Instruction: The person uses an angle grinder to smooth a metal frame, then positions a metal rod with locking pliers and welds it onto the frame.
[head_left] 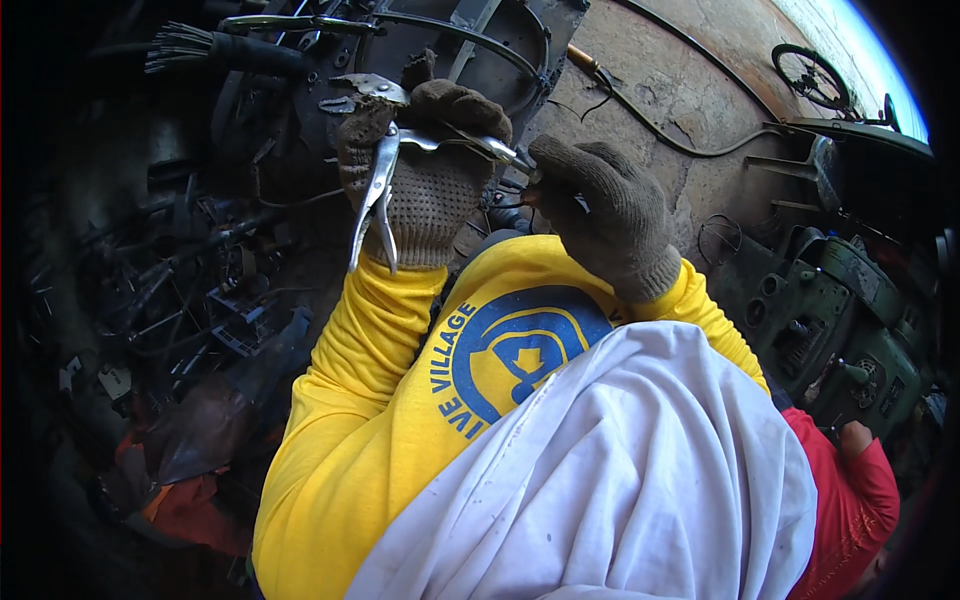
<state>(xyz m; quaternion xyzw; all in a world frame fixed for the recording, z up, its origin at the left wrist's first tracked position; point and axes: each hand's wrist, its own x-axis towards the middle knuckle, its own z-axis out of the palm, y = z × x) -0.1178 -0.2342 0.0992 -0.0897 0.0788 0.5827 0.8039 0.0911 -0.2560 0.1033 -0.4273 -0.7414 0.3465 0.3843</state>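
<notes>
My left hand (425,195), in a brown knitted work glove, is wrapped round a pair of silver locking pliers (378,190). Their jaws stand apart at the upper left. One handle with its small release lever swings down across the glove, while the other handle runs right under my fingers. At that handle's far end, my gloved right hand (610,210) pinches the tip, where the adjusting screw sits. The fingertips partly hide it. A small shiny spot shows by the right-hand fingers; I cannot make out what it is.
Beyond my hands lies a dark metal work surface with a curved rod (470,32) and a wire-strand brush-like bundle (185,48). A cable (650,125) crosses the floor. Green machinery (850,310) stands right, near a person in a red sleeve (865,500). Scrap metal litters the left.
</notes>
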